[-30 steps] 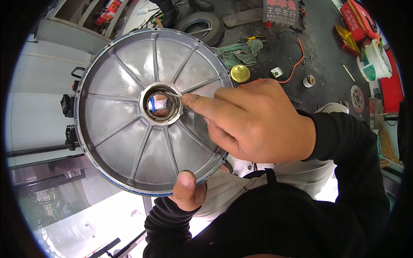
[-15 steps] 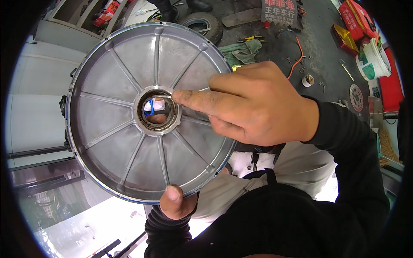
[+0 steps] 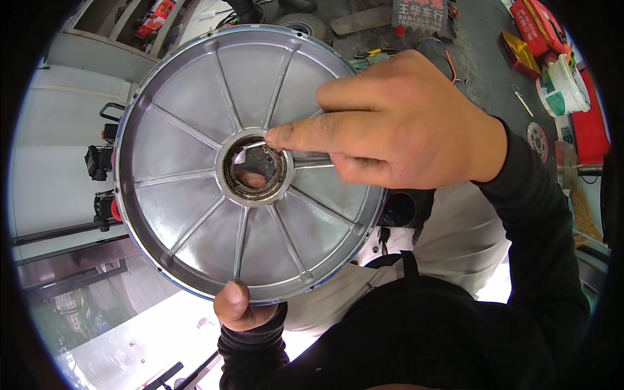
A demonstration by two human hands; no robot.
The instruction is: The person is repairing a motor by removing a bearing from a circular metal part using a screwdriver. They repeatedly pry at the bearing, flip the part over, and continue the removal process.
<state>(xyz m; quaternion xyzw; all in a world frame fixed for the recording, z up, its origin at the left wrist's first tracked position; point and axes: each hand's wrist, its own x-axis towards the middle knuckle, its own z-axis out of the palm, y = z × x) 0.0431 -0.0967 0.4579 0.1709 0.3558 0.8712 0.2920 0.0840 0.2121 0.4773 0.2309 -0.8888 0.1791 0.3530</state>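
Note:
A large round metal cover (image 3: 188, 214) with raised radial ribs is tipped up in front of me, its inner side toward me. My left hand (image 3: 244, 311) grips its lower rim, thumb on the near face and the other fingers mostly behind. At the central hub ring (image 3: 286, 188), my right hand (image 3: 406, 130) reaches in from the right with its index finger stretched out. A thin metal pin (image 3: 253, 144) sticks out from under that fingertip into the hub opening; the right thumb is hidden. Through the opening a fingertip (image 3: 250, 179) shows behind the cover.
On the dark floor lie a tyre (image 3: 302, 26), yellow-handled pliers (image 3: 377, 52) and a perforated brake disc (image 3: 537, 142). At the right stand a white bucket (image 3: 562, 88), a yellow tray (image 3: 519, 55) and a red box (image 3: 539, 26). Shelving (image 3: 123, 26) is at the upper left.
The cover has shifted right and turned somewhat clockwise. My left thumb has moved left along with the lower rim. My right hand has moved slightly right, its fingertip still at the hub.

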